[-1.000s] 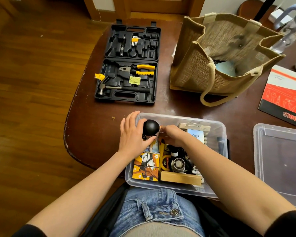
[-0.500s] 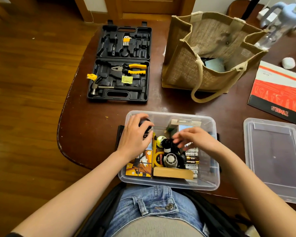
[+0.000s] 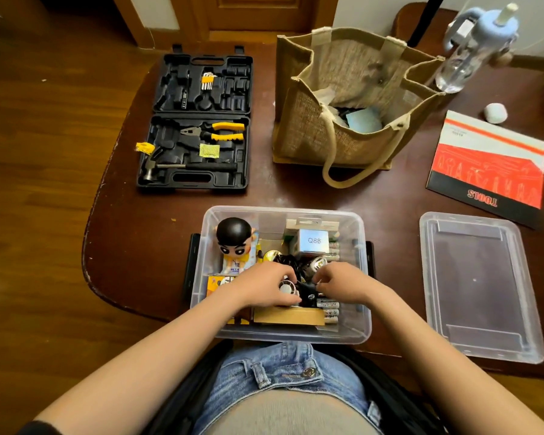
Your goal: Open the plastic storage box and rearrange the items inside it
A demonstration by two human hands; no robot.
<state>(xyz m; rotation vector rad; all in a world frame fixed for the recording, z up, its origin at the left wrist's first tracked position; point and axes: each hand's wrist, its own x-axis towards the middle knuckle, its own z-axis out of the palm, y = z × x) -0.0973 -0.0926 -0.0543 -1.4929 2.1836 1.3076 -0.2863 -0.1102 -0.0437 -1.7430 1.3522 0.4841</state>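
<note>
At the near edge of the surface [image 3: 390,196], just in front of the person's lap, the clear plastic storage box [image 3: 208,296] stands open, its lid [image 3: 481,287] lying flat well off to the right. Both hands are down among the packed items at the box's middle. The left hand [image 3: 261,287] curls over a small round white-faced gadget [image 3: 285,289], thumb and fingers seeming to grip it. The right hand [image 3: 343,282] bends its fingers into the dark tangle beside it; whether it pinches anything I cannot tell.

The likeliest trouble, as I judge it: the black cord-like mass [image 3: 288,262] could snag and drag neighbours up with whatever is lifted. The big-headed figurine [image 3: 234,243] stands upright in the far-left corner, looks top-heavy, and a bump from the left wrist might topple it. The batteries [image 3: 328,306] stacked along the right side would roll loose if the small Q88 box [image 3: 313,240] or the wooden block [image 3: 288,316] shifts.

Much is hidden. The hands cover the middle items, the orange printed box [image 3: 215,282] shows only in part, and what lies at the bottom cannot be made out. Farther off, the open tool case [image 3: 198,127], burlap bag [image 3: 352,98] and red booklet [image 3: 487,164] lie apart from the work.
</note>
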